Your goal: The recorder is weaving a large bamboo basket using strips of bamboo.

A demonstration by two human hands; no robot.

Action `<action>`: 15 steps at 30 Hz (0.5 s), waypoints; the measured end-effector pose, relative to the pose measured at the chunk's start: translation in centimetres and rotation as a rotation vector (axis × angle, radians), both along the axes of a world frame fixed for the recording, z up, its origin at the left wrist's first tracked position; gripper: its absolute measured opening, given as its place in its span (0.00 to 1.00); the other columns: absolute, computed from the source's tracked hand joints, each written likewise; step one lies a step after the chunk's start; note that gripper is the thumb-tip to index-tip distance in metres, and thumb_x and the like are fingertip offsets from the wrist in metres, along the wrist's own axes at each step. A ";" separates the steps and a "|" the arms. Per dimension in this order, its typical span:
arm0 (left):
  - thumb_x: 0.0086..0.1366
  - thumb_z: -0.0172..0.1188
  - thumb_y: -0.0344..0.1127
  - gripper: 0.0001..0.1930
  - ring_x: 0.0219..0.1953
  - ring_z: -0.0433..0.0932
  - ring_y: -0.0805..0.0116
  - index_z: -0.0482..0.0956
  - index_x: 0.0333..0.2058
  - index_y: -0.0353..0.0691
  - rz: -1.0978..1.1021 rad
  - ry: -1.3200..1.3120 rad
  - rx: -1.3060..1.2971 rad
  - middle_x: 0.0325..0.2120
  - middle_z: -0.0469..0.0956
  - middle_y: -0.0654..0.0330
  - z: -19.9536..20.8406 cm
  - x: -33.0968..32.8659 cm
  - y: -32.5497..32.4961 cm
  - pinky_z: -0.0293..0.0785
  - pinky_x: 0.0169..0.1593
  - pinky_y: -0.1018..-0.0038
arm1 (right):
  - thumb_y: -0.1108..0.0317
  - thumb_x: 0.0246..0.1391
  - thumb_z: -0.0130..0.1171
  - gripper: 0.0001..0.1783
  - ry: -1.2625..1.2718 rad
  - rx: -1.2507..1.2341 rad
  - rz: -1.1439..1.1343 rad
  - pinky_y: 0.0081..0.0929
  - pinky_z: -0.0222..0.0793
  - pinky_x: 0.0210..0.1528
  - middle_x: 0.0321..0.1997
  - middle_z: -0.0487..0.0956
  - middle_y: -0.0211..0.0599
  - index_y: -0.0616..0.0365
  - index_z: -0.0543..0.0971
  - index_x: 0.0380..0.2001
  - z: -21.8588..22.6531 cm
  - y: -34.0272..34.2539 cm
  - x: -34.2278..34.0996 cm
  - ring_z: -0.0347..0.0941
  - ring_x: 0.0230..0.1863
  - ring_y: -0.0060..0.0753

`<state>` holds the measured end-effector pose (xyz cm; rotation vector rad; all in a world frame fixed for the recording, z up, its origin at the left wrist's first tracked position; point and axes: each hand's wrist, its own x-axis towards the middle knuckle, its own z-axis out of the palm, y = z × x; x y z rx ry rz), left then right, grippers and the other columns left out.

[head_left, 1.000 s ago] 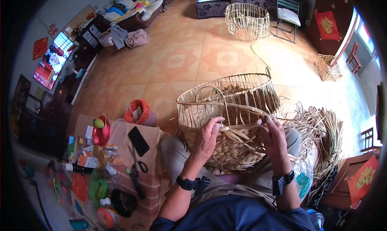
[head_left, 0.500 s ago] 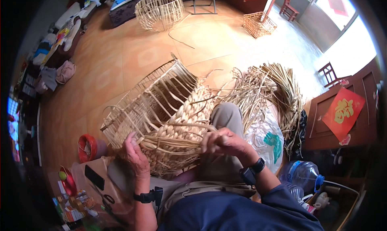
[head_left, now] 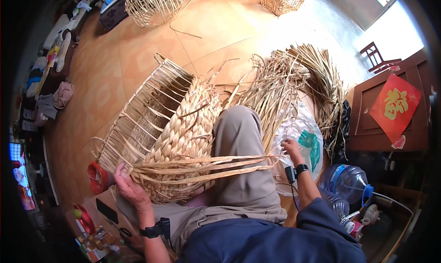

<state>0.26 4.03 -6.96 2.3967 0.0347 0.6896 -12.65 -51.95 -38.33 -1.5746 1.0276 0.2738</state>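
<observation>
A partly woven straw basket (head_left: 188,118) leans on its side against my lap, its braided wall facing me and bare stakes along its open rim. My left hand (head_left: 132,189) is closed at the basket's near left corner, pinching the flat dried strands (head_left: 197,166) there. These strands stretch rightward across the braid and over my raised knee. Beyond their far ends, my right hand (head_left: 291,150) is over a white plastic bag (head_left: 298,130) with its fingers curled. What those fingers hold, if anything, is too small to make out.
A big heap of dried straw (head_left: 317,74) lies right of the basket. Large clear bottles (head_left: 347,185) stand by my right elbow. At left are a red bucket (head_left: 96,176), a dark phone (head_left: 106,210) and scissors (head_left: 125,233). A round openwork basket (head_left: 155,8) stands far off.
My right hand has moved right, away from the basket to the plastic bag. The strands, bunched before, now extend over my knee. The basket and left hand appear shifted left in view.
</observation>
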 end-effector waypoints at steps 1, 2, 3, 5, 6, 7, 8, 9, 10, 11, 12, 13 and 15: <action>0.82 0.40 0.43 0.21 0.50 0.80 0.51 0.76 0.55 0.33 0.006 0.033 -0.011 0.48 0.82 0.47 0.2 0.1 -0.2 0.73 0.57 0.61 | 0.64 0.58 0.64 0.14 -0.042 0.050 -0.020 0.26 0.71 0.24 0.31 0.83 0.35 0.64 0.83 0.41 -2.4 0.3 -1.2 0.78 0.25 0.26; 0.82 0.40 0.43 0.21 0.50 0.80 0.51 0.76 0.55 0.33 0.006 0.039 -0.004 0.48 0.82 0.47 0.3 0.1 -0.4 0.73 0.57 0.61 | 0.66 0.56 0.65 0.13 -0.085 0.106 -0.036 0.28 0.70 0.22 0.28 0.82 0.35 0.65 0.84 0.40 -4.5 0.8 -2.1 0.78 0.25 0.29; 0.82 0.40 0.44 0.21 0.50 0.79 0.53 0.75 0.55 0.33 0.019 0.049 0.005 0.48 0.81 0.48 0.6 -0.1 -0.1 0.71 0.58 0.62 | 0.65 0.53 0.66 0.16 -0.086 0.142 0.020 0.30 0.75 0.28 0.30 0.84 0.38 0.64 0.85 0.42 -5.6 2.3 -2.4 0.81 0.28 0.32; 0.81 0.41 0.45 0.22 0.51 0.78 0.56 0.75 0.55 0.33 0.003 0.060 -0.019 0.49 0.80 0.49 0.3 0.5 -1.1 0.70 0.59 0.63 | 0.60 0.51 0.68 0.20 0.040 -0.223 0.303 0.37 0.79 0.47 0.41 0.87 0.51 0.61 0.86 0.45 -9.7 2.3 -3.0 0.85 0.42 0.48; 0.81 0.41 0.47 0.22 0.51 0.78 0.53 0.75 0.55 0.33 -0.013 0.055 0.000 0.49 0.80 0.48 0.3 0.5 -1.1 0.71 0.59 0.62 | 0.59 0.50 0.69 0.21 0.024 -0.340 0.468 0.39 0.79 0.53 0.45 0.86 0.55 0.60 0.87 0.45 -10.5 2.9 -2.8 0.85 0.47 0.53; 0.81 0.42 0.48 0.23 0.51 0.79 0.50 0.75 0.55 0.34 -0.031 0.050 0.015 0.50 0.80 0.47 0.2 0.7 -1.2 0.71 0.58 0.61 | 0.58 0.51 0.69 0.23 0.068 -0.359 0.469 0.46 0.77 0.56 0.48 0.85 0.58 0.59 0.86 0.48 -11.1 3.3 -3.3 0.82 0.53 0.60; 0.81 0.42 0.48 0.23 0.51 0.79 0.50 0.75 0.55 0.34 -0.022 0.053 0.027 0.50 0.80 0.47 0.3 0.6 -1.0 0.71 0.58 0.61 | 0.58 0.51 0.69 0.23 0.066 -0.346 0.477 0.46 0.77 0.56 0.48 0.85 0.58 0.59 0.86 0.48 -11.4 4.2 -3.2 0.82 0.53 0.60; 0.81 0.42 0.51 0.25 0.51 0.79 0.51 0.75 0.55 0.33 -0.014 0.045 0.041 0.50 0.80 0.47 0.4 0.6 -1.0 0.72 0.58 0.61 | 0.60 0.53 0.67 0.20 -0.010 -0.410 0.491 0.44 0.78 0.54 0.44 0.86 0.57 0.60 0.86 0.46 -11.6 5.1 -3.2 0.83 0.49 0.57; 0.81 0.42 0.53 0.27 0.51 0.79 0.52 0.75 0.55 0.32 -0.006 0.036 0.055 0.49 0.80 0.48 0.7 0.6 -0.9 0.72 0.58 0.62 | 0.63 0.55 0.65 0.17 -0.089 -0.474 0.503 0.43 0.80 0.53 0.41 0.86 0.56 0.61 0.86 0.45 -11.8 5.9 -3.0 0.84 0.46 0.55; 0.81 0.42 0.53 0.27 0.51 0.79 0.52 0.75 0.55 0.32 0.023 0.034 0.085 0.49 0.80 0.48 0.9 0.1 0.2 0.72 0.58 0.62 | 0.64 0.57 0.63 0.18 -0.004 -0.360 0.509 0.43 0.78 0.56 0.44 0.86 0.57 0.60 0.85 0.48 -11.5 7.7 -1.7 0.83 0.49 0.58; 0.81 0.43 0.53 0.27 0.51 0.80 0.53 0.75 0.55 0.31 -0.032 -0.005 0.029 0.49 0.80 0.48 0.1 0.5 0.5 0.72 0.59 0.62 | 0.60 0.55 0.67 0.22 0.019 -0.453 0.602 0.41 0.80 0.52 0.48 0.86 0.57 0.58 0.83 0.52 -13.4 6.1 -2.4 0.84 0.50 0.51; 0.80 0.43 0.54 0.28 0.51 0.80 0.54 0.75 0.55 0.30 -0.021 -0.040 0.057 0.49 0.80 0.49 0.4 -0.7 3.4 0.73 0.59 0.62 | 0.60 0.57 0.67 0.24 -0.081 -0.157 0.499 0.36 0.77 0.54 0.50 0.86 0.49 0.58 0.80 0.55 -11.8 9.5 -2.1 0.83 0.49 0.40; 0.79 0.49 0.47 0.22 0.52 0.80 0.58 0.76 0.54 0.31 -0.006 -0.051 0.147 0.49 0.80 0.51 0.0 -0.8 3.2 0.74 0.60 0.63 | 0.60 0.58 0.67 0.24 -0.159 -0.103 0.563 0.36 0.77 0.55 0.51 0.85 0.49 0.58 0.80 0.56 -9.0 19.2 10.8 0.83 0.50 0.40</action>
